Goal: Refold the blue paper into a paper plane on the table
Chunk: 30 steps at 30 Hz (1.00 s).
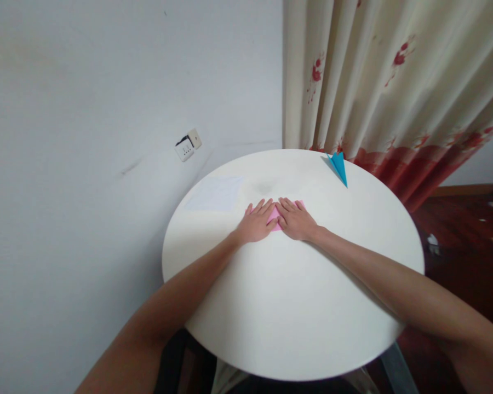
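A piece of pink paper (274, 216) lies on the white round table, mostly covered by my two hands. My left hand (257, 221) rests flat on its left part with the fingers stretched out. On the right part, my right hand (294, 219) also presses flat, fingers extended. The thumbs and index fingers of both hands come close together over the middle of the paper. Pink edges show between the hands and past the right fingertips. Whether the paper is folded beneath my palms is hidden.
A blue paper plane (339, 168) lies near the far right edge of the round table (287, 306). A white sheet (216, 193) lies at the far left. The wall with a socket (184, 149) is on the left; a patterned curtain (353, 82) hangs behind.
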Available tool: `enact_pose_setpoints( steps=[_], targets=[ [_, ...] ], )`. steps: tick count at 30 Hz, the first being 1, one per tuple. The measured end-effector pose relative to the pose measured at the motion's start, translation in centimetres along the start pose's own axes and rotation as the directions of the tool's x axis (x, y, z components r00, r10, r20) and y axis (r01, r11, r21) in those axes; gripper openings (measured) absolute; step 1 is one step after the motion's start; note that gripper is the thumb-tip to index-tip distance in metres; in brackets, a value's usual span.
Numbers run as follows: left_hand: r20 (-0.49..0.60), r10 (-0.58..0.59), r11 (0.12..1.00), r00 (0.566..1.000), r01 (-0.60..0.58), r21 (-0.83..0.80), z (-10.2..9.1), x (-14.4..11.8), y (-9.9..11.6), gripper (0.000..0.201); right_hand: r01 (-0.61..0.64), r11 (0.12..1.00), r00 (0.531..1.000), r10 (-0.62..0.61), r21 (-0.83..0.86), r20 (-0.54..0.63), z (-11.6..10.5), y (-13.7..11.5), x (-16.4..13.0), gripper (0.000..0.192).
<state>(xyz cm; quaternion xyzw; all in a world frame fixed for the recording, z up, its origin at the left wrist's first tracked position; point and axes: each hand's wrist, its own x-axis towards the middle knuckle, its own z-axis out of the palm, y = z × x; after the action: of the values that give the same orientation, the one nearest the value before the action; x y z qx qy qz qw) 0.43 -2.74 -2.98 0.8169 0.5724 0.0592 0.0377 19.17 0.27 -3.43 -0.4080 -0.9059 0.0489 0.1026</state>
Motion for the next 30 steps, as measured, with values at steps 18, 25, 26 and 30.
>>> enact_pose_setpoints(
  steps=[18,25,26,30],
  targets=[
    [0.019,0.011,1.000,1.000,-0.011,0.001,-0.09,-0.08,-0.13,0.060,-0.015,1.000,1.000,0.014,0.014,0.017,0.33,0.60,0.24,0.061],
    [0.023,0.009,1.000,1.000,-0.009,0.002,-0.12,-0.13,-0.13,0.060,-0.012,1.000,1.000,0.012,0.009,0.006,0.28,0.57,0.16,0.061],
    [0.021,0.010,1.000,1.000,-0.010,0.002,-0.10,-0.13,-0.14,0.060,-0.015,1.000,1.000,0.015,0.007,0.005,0.28,0.55,0.15,0.061],
    [0.014,0.014,1.000,1.000,-0.014,0.002,-0.02,-0.12,-0.19,0.059,-0.028,1.000,1.000,0.028,0.005,0.009,0.26,0.43,0.09,0.061]
  ],
)
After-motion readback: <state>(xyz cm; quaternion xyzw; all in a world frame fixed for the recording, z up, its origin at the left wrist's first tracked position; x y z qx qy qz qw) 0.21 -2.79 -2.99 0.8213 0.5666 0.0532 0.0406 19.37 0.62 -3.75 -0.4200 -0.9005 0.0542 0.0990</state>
